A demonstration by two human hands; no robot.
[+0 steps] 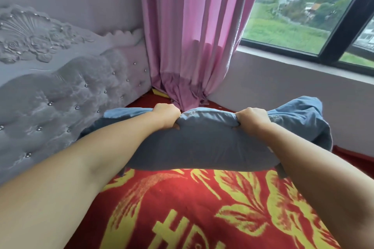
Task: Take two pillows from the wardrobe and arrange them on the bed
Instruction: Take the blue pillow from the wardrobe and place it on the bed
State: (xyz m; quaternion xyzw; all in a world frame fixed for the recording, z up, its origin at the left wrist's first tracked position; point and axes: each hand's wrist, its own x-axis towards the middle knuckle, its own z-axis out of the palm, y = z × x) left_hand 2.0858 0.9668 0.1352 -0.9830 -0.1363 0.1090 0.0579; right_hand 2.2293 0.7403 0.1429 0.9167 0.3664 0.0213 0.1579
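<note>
A blue-grey pillow (pixel 202 143) is held a little above the bed (pixel 194 208), which is covered by a red blanket with yellow patterns. My left hand (pixel 166 115) grips the pillow's far top edge on the left. My right hand (pixel 253 118) grips the same edge on the right. The pillow's right end (pixel 303 115) is bunched and folded up. Only this one pillow is in view; the wardrobe is out of sight.
A grey tufted headboard (pixel 66 95) with carved flowers runs along the left. A pink curtain (pixel 190 42) hangs into the far corner and touches the bed. A wall with a dark-framed window (pixel 332 32) borders the right side.
</note>
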